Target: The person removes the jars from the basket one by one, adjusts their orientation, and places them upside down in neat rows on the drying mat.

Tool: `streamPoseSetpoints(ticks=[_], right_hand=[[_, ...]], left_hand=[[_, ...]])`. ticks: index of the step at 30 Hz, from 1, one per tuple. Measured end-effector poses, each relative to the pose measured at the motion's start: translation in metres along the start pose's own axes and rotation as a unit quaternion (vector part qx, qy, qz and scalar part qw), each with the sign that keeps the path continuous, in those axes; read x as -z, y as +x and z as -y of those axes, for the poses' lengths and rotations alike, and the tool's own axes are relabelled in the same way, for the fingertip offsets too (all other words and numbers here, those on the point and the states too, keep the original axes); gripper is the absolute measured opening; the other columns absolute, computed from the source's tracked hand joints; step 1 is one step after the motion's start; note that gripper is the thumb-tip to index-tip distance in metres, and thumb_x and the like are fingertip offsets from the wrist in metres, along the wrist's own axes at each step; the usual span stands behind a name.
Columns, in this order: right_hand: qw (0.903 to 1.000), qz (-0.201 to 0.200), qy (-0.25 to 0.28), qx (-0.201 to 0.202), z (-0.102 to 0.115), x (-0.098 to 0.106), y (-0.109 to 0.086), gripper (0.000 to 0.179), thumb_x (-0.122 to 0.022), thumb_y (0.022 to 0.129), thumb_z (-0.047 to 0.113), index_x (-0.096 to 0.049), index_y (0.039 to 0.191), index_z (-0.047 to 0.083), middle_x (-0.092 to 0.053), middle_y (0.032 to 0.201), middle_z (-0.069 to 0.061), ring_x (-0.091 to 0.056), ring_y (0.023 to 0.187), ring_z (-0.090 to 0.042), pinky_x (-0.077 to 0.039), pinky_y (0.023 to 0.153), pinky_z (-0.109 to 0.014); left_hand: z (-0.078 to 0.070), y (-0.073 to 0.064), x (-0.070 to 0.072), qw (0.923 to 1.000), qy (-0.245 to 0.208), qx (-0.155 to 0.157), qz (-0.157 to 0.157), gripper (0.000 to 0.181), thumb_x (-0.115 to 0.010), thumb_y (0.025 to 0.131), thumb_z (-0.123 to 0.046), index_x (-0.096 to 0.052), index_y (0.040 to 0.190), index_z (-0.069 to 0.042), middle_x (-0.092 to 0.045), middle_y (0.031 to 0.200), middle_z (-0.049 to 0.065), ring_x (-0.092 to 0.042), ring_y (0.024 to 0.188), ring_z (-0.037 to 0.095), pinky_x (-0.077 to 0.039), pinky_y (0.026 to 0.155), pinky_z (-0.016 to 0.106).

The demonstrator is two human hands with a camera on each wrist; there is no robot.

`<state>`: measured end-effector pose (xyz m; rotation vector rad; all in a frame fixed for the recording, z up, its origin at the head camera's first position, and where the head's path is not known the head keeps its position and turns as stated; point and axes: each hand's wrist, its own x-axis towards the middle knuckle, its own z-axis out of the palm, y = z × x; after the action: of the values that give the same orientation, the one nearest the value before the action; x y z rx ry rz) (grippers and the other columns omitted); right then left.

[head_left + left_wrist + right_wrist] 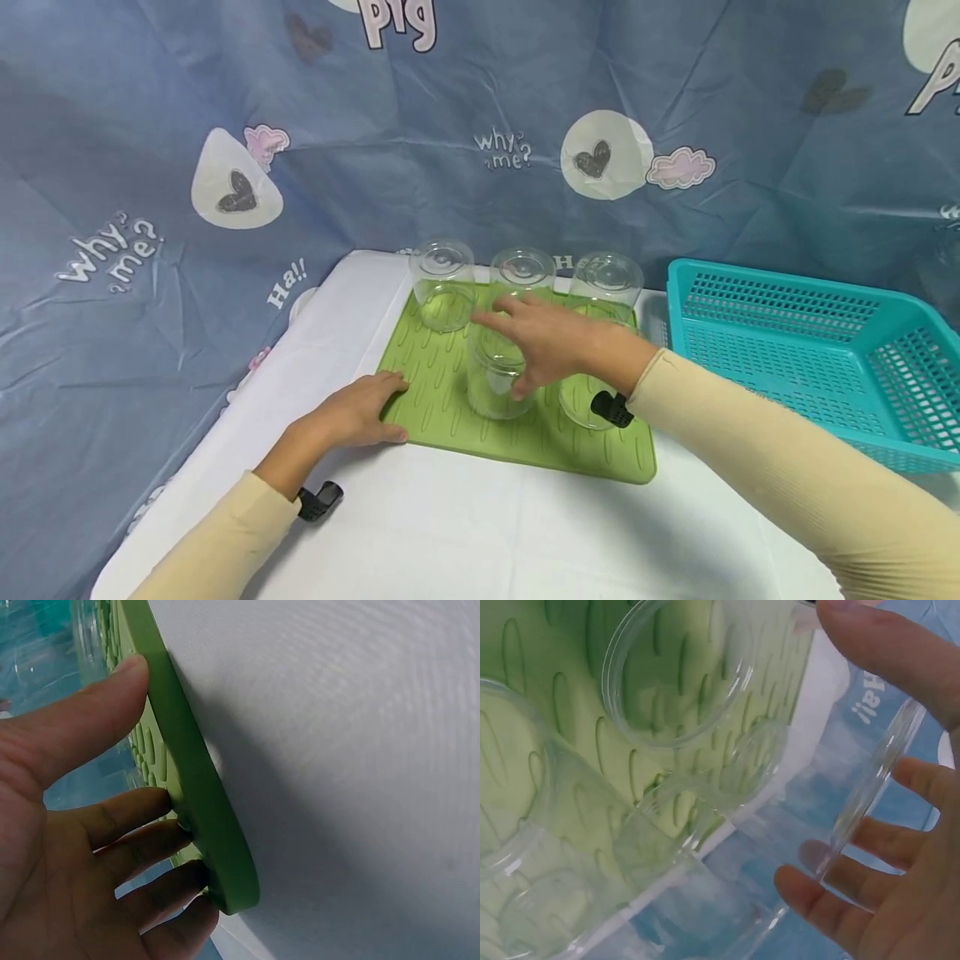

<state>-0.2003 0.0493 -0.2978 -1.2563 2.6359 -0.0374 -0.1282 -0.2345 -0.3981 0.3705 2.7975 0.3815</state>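
Several clear plastic jars stand on a green ribbed mat (442,425). Three form the back row: a left jar (442,292), a middle jar (522,268) and a right jar (606,287). Closer to me are a front middle jar (495,396) and a front right jar (581,404). My right hand (551,337) is over the front middle jar, thumb and fingers spread wide apart; in the right wrist view its fingers (870,892) overlap a clear rim. At the mat's left front corner, my left hand (363,412) touches the edge with fingers extended and thumb (112,694) apart.
A teal perforated basket (780,287) stands to the right of the mat. White cloth (450,533) covers the table, and a blue printed sheet (420,183) hangs behind it. Each wrist wears a small black camera.
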Motion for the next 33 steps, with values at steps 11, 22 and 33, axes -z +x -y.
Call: streamPoseSetpoints(ticks=[11, 22, 33], right_hand=[[0.9993, 0.016, 0.029, -0.019, -0.0045, -0.0027, 0.0053, 0.115, -0.091, 0.07, 0.029, -0.019, 0.159, 0.031, -0.026, 0.161, -0.008, -0.034, 0.146, -0.034, -0.049, 0.107, -0.049], [0.9984, 0.021, 0.05, -0.017, -0.0095, -0.0034, 0.0055, 0.115, -0.09, 0.07, 0.025, -0.019, 0.159, 0.032, -0.027, 0.16, -0.006, -0.036, 0.145, -0.032, -0.049, 0.108, -0.049], [0.998, 0.033, 0.051, -0.017, -0.0098, -0.0032, 0.0057, 0.113, -0.089, 0.072, 0.027, -0.017, 0.159, 0.033, -0.026, 0.16, -0.005, -0.036, 0.144, -0.031, -0.048, 0.108, -0.048]], left_hand=[[0.0017, 0.0012, 0.0007, 1.0, -0.002, 0.004, -0.002, 0.074, -0.078, 0.084, -0.035, -0.05, 0.142, 0.0, -0.039, 0.156, 0.022, -0.036, 0.144, 0.045, -0.033, 0.118, 0.058], [0.0023, 0.003, -0.0012, 1.0, -0.005, 0.002, -0.002, 0.073, -0.078, 0.084, -0.033, -0.049, 0.142, 0.0, -0.039, 0.156, 0.022, -0.036, 0.144, 0.045, -0.033, 0.118, 0.059], [0.0017, 0.0022, -0.0019, 1.0, -0.006, 0.007, 0.001, 0.073, -0.077, 0.085, -0.034, -0.048, 0.143, 0.0, -0.038, 0.157, 0.022, -0.034, 0.145, 0.044, -0.032, 0.119, 0.059]])
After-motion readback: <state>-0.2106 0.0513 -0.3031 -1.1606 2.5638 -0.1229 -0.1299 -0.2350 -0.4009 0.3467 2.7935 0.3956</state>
